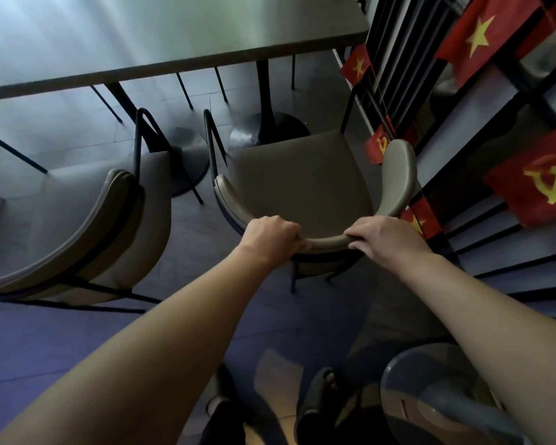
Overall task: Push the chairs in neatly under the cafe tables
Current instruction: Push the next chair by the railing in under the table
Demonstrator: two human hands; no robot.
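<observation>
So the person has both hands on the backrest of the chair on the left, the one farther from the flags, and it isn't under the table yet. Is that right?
Not quite. The head view shows the left hand and right hand gripping the backrest of the right chair, the one beside the flags, not the left chair. The rest holds: its seat is not yet under the table.

Dim interior, glare on table, soft blur, wide-angle edge distortion

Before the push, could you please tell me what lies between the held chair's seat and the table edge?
In the head view, only floor and the round pedestal base lie between the chair seat and the table edge.
</observation>
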